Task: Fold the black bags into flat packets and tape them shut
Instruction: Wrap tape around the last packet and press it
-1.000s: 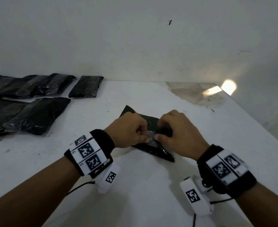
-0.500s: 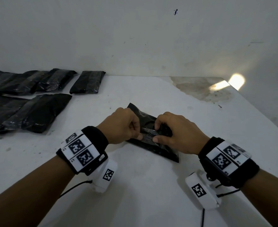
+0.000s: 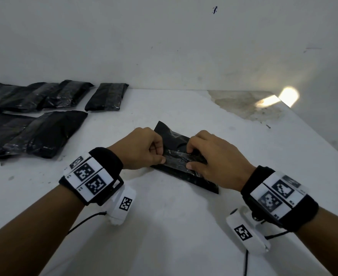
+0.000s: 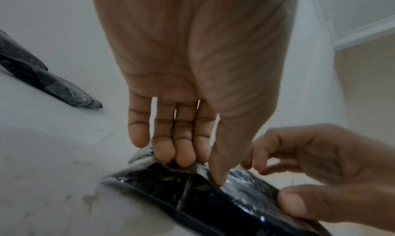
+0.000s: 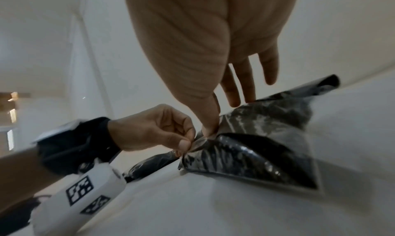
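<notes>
One black bag (image 3: 186, 172) lies mid-table (image 3: 184, 226) under a clear tape strip (image 3: 179, 159). My left hand (image 3: 142, 149) pinches the strip's end; my right hand (image 3: 216, 156) pinches the other. I count roughly six finished packets (image 3: 44, 132) far left.

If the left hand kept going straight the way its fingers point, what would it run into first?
Most likely the right hand. The left hand points rightward across the black bag that both pinch, with only a short stretch of clear tape between them; depth is hard to judge.
</notes>
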`<action>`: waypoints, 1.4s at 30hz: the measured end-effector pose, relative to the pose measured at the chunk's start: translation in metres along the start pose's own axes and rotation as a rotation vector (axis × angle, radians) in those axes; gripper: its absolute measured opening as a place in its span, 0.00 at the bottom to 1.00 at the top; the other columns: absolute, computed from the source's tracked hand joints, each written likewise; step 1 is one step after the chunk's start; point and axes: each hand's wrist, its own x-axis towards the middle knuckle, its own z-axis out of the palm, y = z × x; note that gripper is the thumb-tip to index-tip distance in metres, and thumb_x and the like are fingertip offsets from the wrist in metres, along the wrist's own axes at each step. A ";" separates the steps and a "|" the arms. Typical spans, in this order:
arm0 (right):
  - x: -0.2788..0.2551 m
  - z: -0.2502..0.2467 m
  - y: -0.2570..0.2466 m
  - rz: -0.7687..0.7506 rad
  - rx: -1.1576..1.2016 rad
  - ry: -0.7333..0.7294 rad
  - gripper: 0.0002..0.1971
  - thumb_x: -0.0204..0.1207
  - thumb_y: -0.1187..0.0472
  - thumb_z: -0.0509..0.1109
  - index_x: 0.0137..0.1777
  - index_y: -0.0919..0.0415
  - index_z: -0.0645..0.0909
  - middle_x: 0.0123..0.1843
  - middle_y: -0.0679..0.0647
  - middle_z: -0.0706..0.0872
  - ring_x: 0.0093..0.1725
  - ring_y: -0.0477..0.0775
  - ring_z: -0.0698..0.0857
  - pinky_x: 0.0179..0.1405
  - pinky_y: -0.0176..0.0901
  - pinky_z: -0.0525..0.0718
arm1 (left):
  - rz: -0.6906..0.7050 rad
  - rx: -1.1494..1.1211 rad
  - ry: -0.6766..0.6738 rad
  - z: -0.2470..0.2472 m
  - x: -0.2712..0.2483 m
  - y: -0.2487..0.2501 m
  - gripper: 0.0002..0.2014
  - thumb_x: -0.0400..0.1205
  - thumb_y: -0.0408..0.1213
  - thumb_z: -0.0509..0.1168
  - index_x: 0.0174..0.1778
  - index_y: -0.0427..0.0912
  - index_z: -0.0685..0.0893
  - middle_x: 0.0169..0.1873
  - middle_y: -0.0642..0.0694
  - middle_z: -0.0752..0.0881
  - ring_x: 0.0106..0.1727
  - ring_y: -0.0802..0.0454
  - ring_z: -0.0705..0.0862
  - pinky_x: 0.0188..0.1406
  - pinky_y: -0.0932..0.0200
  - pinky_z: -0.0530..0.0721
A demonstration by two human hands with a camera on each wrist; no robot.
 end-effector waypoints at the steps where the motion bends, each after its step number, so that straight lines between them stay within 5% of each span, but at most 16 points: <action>1: -0.001 0.001 -0.005 -0.062 -0.060 0.048 0.12 0.75 0.53 0.75 0.53 0.51 0.76 0.54 0.47 0.76 0.50 0.52 0.75 0.42 0.43 0.68 | 0.000 0.019 0.005 0.001 0.000 0.001 0.07 0.73 0.37 0.78 0.34 0.43 0.85 0.28 0.50 0.86 0.30 0.59 0.81 0.32 0.68 0.76; 5: 0.004 0.004 -0.025 -0.266 -0.121 0.082 0.01 0.74 0.64 0.71 0.44 0.59 0.82 0.44 0.54 0.82 0.44 0.58 0.78 0.36 0.49 0.73 | 0.003 0.062 0.030 0.004 0.000 0.006 0.13 0.72 0.45 0.78 0.31 0.45 0.82 0.26 0.54 0.82 0.28 0.60 0.78 0.31 0.62 0.78; 10: 0.008 0.007 -0.024 -0.098 -0.051 -0.073 0.05 0.76 0.63 0.73 0.52 0.58 0.84 0.51 0.53 0.83 0.50 0.58 0.81 0.45 0.54 0.81 | -0.028 0.081 0.003 0.005 0.004 0.007 0.17 0.69 0.45 0.81 0.29 0.51 0.76 0.30 0.56 0.78 0.32 0.56 0.77 0.36 0.54 0.80; 20: -0.005 0.013 0.003 0.170 0.010 -0.009 0.13 0.70 0.65 0.79 0.34 0.57 0.77 0.38 0.56 0.83 0.40 0.60 0.83 0.42 0.52 0.85 | -0.030 0.063 -0.047 0.005 0.006 0.006 0.16 0.68 0.39 0.83 0.34 0.44 0.79 0.29 0.53 0.80 0.30 0.58 0.77 0.31 0.63 0.73; 23: -0.014 0.013 0.017 0.222 0.059 -0.003 0.05 0.69 0.67 0.80 0.39 0.58 0.86 0.40 0.54 0.85 0.42 0.58 0.85 0.42 0.47 0.85 | -0.033 0.081 -0.047 0.005 0.006 0.008 0.18 0.68 0.39 0.83 0.32 0.46 0.77 0.29 0.56 0.77 0.30 0.59 0.75 0.31 0.61 0.72; 28: -0.025 0.009 0.027 0.225 0.151 -0.020 0.11 0.66 0.67 0.81 0.48 0.57 0.91 0.42 0.50 0.90 0.40 0.49 0.87 0.44 0.46 0.88 | -0.054 0.110 -0.045 0.004 0.002 0.014 0.18 0.69 0.42 0.81 0.32 0.48 0.76 0.29 0.57 0.74 0.31 0.59 0.72 0.34 0.58 0.72; 33: -0.035 -0.004 0.039 0.355 0.268 0.097 0.11 0.64 0.66 0.82 0.34 0.49 0.86 0.34 0.43 0.87 0.34 0.43 0.86 0.37 0.41 0.86 | 0.049 0.119 0.076 -0.006 0.007 0.040 0.15 0.69 0.45 0.81 0.38 0.46 0.82 0.27 0.57 0.77 0.30 0.60 0.76 0.37 0.53 0.80; 37: -0.040 -0.010 0.060 0.605 0.428 0.223 0.08 0.66 0.67 0.79 0.37 0.56 0.83 0.36 0.54 0.87 0.38 0.54 0.87 0.33 0.39 0.79 | 0.087 0.208 -0.038 -0.005 0.039 0.056 0.34 0.65 0.51 0.82 0.65 0.49 0.76 0.53 0.54 0.80 0.54 0.54 0.77 0.58 0.45 0.81; 39: -0.040 -0.011 0.067 0.683 0.550 0.163 0.07 0.68 0.65 0.80 0.42 0.60 0.84 0.40 0.58 0.87 0.38 0.56 0.86 0.28 0.37 0.75 | 0.011 0.256 -0.202 -0.002 0.056 0.061 0.51 0.61 0.53 0.85 0.77 0.50 0.66 0.69 0.50 0.74 0.69 0.49 0.73 0.68 0.44 0.77; 42: -0.039 -0.010 0.069 0.721 0.656 0.021 0.10 0.71 0.64 0.80 0.49 0.63 0.84 0.40 0.58 0.86 0.33 0.51 0.83 0.18 0.31 0.72 | -0.076 0.287 -0.373 0.003 0.073 0.069 0.60 0.57 0.50 0.87 0.82 0.50 0.59 0.75 0.47 0.73 0.73 0.45 0.74 0.71 0.44 0.77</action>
